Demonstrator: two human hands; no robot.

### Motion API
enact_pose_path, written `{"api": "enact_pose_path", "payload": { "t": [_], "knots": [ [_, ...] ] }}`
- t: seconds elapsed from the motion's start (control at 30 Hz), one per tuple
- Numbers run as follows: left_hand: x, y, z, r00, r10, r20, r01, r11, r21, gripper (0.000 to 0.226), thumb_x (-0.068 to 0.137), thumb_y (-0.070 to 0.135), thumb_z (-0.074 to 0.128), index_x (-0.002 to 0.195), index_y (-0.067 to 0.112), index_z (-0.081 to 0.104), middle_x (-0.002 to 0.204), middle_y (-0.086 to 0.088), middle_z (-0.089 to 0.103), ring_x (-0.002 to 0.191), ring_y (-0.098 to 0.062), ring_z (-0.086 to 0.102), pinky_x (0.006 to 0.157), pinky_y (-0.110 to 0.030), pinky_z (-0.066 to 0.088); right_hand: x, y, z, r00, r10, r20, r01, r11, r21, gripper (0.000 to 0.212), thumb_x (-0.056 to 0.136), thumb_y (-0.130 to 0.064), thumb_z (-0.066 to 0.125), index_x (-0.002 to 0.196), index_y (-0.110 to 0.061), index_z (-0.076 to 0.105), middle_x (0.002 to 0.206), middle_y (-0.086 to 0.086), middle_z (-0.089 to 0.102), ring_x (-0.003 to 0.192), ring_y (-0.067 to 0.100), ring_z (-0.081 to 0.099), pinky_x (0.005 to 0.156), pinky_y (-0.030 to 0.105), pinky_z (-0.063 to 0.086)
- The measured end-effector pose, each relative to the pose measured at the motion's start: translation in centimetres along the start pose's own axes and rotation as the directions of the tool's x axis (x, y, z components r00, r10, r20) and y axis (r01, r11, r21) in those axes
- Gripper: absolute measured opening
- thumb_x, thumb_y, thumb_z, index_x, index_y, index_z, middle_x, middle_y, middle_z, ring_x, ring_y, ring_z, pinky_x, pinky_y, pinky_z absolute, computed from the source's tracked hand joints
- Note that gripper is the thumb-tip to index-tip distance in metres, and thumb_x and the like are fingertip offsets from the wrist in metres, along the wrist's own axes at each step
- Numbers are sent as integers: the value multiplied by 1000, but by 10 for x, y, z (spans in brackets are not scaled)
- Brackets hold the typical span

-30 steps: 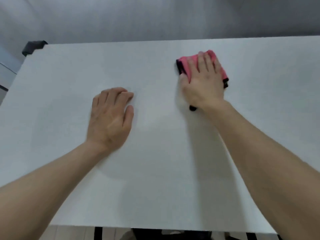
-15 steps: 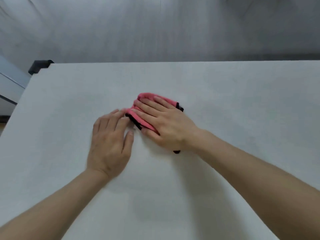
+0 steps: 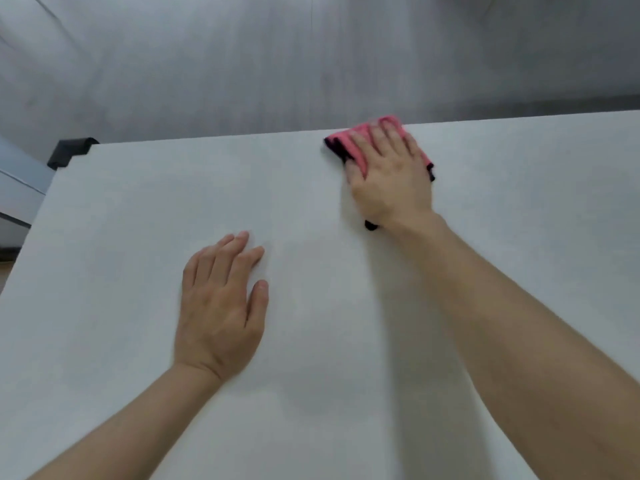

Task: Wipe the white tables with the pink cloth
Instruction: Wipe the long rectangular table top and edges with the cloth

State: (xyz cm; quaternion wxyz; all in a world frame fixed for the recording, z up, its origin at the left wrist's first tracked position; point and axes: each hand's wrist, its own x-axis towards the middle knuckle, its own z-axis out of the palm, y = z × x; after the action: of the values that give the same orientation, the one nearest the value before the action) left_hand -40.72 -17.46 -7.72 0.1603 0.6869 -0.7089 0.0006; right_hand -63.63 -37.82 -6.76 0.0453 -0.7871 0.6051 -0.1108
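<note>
Pink cloth (image 3: 349, 142) lies under your right fingers (image 3: 377, 140), which are stretched out flat and spread across it, pressing it down rather than curling round it; the picture is blurred there. Your right hand (image 3: 391, 178) covers most of the cloth, so only its far part, dark edges at either side and a black tip by your wrist show. It sits at the far edge of the white bench (image 3: 138, 237), right of the middle. Your left fingers (image 3: 225, 258) are straight and close together, holding nothing. Your left hand (image 3: 218, 306) rests palm-down on the bench top, nearer you and well apart from the cloth. Both forearms are bare. The bench surface is matt white and fills most of the view. Behind it stands a grey wall (image 3: 242, 64), and a black corner piece (image 3: 71, 152) sits at the bench's far-left corner. You have one cloth, one bench, two hands and one black corner piece.
</note>
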Motion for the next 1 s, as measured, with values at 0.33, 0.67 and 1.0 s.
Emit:
{"api": "enact_pose_path", "payload": {
  "t": [0.33, 0.67, 1.0],
  "knots": [
    [0, 2, 0, 1000, -5, -2, 5, 1000, 23, 46, 103, 30, 49, 141, 9, 63, 158, -11, 54, 150, -33, 46, 122, -59, 35, 13, -97, 12, 951, -268, 152, 267, 963, 27, 67, 109, -51, 24, 171, -27, 27, 180, 7, 17, 168, 25, 8, 135, 49, -2],
    [0, 1, 0, 1000, -10, -3, 10, 1000, 15, 46, 101, 30, 51, 141, 10, 63, 157, -12, 54, 149, -35, 46, 122, -60, 34, 13, 55, -22, 989, 121, 84, -117, 992, -50, 74, 100, -59, 30, 159, -16, 40, 168, 22, 34, 163, 35, 19, 135, 50, 3],
    [2, 2, 1, 1000, -7, -14, 7, 1000, 26, 48, 101, 33, 49, 140, 9, 63, 157, -12, 54, 148, -36, 46, 123, -59, 33, -105, 2, -23, 921, -369, 130, 364, 930, 55, 69, 106, -64, 35, 167, -34, 37, 179, 3, 23, 167, 23, 12, 136, 43, 3]
  ]
}}
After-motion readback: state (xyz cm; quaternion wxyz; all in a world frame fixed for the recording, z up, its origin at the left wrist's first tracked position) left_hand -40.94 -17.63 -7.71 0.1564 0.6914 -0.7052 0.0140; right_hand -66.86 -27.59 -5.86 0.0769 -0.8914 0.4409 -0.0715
